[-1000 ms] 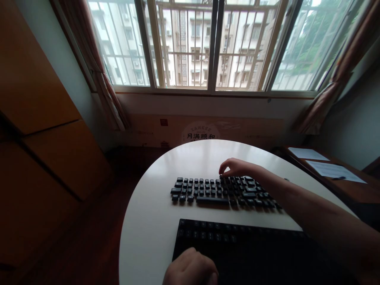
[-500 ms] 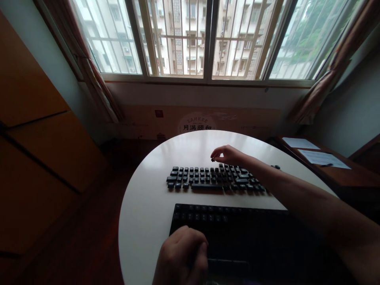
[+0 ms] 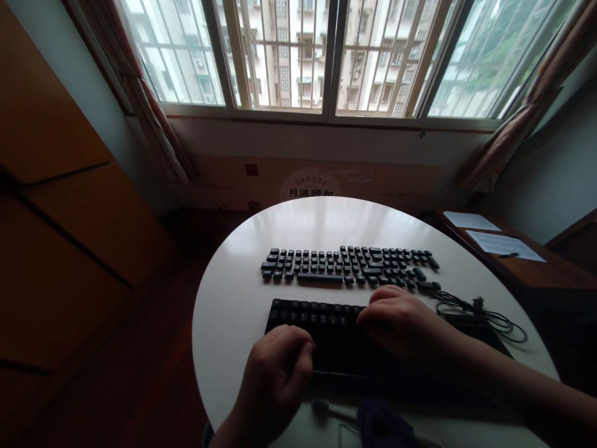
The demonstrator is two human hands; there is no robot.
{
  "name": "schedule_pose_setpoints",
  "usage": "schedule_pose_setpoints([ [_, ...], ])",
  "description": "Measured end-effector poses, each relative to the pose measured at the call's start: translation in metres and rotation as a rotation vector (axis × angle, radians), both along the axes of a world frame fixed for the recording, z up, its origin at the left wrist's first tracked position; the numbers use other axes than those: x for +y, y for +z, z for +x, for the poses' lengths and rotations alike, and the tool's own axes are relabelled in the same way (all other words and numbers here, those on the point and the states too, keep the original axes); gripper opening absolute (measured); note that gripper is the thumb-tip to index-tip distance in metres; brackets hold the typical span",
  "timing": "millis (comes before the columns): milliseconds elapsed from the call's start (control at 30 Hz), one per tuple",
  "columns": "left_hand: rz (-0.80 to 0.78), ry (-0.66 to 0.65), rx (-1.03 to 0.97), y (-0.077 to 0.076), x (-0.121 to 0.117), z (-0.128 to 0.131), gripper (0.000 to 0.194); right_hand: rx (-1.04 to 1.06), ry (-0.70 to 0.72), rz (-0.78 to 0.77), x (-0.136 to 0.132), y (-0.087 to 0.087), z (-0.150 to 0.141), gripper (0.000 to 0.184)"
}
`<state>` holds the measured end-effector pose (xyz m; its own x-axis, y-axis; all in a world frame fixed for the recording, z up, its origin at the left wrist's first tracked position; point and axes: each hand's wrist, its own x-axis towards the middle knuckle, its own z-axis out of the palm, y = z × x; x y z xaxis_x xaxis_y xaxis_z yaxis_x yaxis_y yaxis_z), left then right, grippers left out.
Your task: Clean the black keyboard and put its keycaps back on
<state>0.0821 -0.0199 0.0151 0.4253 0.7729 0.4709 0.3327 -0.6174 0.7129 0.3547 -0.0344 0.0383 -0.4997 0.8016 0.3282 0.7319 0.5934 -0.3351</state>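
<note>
A black keyboard [image 3: 336, 354] lies across the near part of the round table, with keycaps fitted in its far rows at the left and much of the rest a dark area. My right hand [image 3: 401, 314] is over its far rows, thumb and fingers pinched at the end of the second row. The keycap in that pinch is hidden by the fingers. At the keyboard's left side my left hand [image 3: 282, 367] is closed, thumb against the curled forefinger; whatever it holds is hidden. Beyond the keyboard, loose black keycaps [image 3: 319, 278] sit in keyboard-like rows.
The white round table [image 3: 228, 298] carries a coiled black cable [image 3: 501, 320] at right. Near me lie a small brush [image 3: 321, 407] and a purple cloth-like thing [image 3: 385, 426]. A brown side table [image 3: 536, 274] with papers [image 3: 506, 246] stands at right.
My right hand has come back from the far side of the loose keycaps to the keyboard, bringing a small black keycap. My left hand stays closed near the keyboard; the view has shifted slightly.
</note>
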Motion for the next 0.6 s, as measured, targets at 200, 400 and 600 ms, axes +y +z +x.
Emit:
schedule_pose_setpoints([
  [200, -0.021, 0.033, -0.014, 0.000, -0.001, -0.001, 0.020, 0.012, -0.104, 0.073, -0.003, -0.012, -0.009, 0.012],
  [400, -0.049, 0.022, 0.014, -0.001, 0.000, 0.000, 0.019, -0.076, -0.086, 0.130, 0.000, -0.015, -0.016, 0.014],
  [600, -0.028, -0.014, 0.032, -0.001, 0.001, 0.000, 0.019, -0.095, -0.074, 0.223, -0.001, -0.016, -0.019, 0.015],
])
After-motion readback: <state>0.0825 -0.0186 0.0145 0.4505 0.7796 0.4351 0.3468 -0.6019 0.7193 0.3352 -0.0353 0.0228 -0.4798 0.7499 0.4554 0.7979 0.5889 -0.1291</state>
